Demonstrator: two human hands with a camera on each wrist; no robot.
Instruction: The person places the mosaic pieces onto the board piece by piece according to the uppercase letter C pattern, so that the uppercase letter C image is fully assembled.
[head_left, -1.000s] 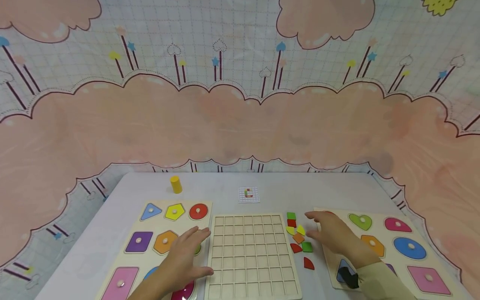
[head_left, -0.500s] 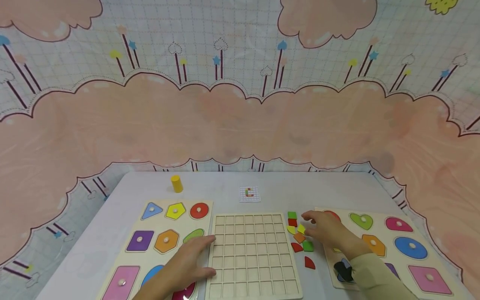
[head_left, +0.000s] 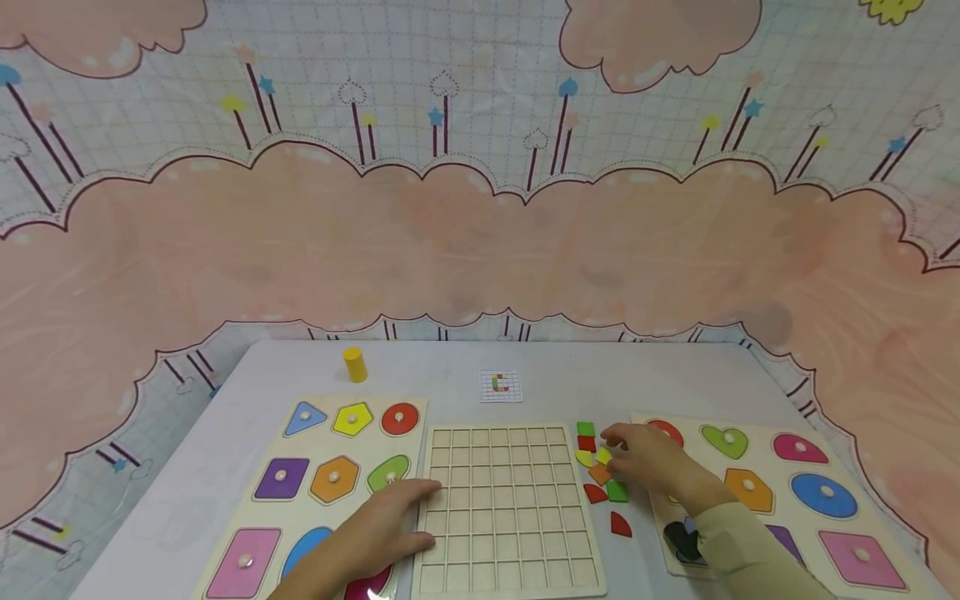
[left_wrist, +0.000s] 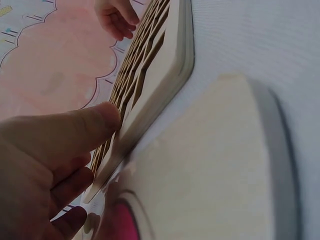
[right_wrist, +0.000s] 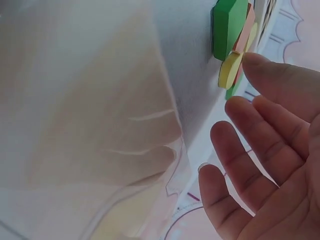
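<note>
At the left edge of the wooden grid board [head_left: 491,500], my left hand [head_left: 375,529] has its thumb and fingers spread at the rim. In the left wrist view the thumb [left_wrist: 95,125] lies right along the board's side. To the right of the board, my right hand [head_left: 652,458] hovers beside a small pile of flat blocks. Its thumb tip overlaps a yellow block [right_wrist: 230,70] in the right wrist view, and the loosely bent fingers stand apart from the thumb. A green square [head_left: 617,491], an orange square [head_left: 599,473] and a red quarter-round block [head_left: 595,493] lie close by.
Knobbed shape puzzles flank the grid, a left puzzle board [head_left: 315,442] and a right puzzle board [head_left: 802,521]. Behind the grid lies a small pattern card [head_left: 500,386] with a coloured C-like figure. A yellow cylinder [head_left: 355,365] stands at the back left of the white table [head_left: 645,375].
My left hand has come down and right onto the grid board's left edge. The right hand has lowered slightly toward the blocks, its fingers drawn closer together.
</note>
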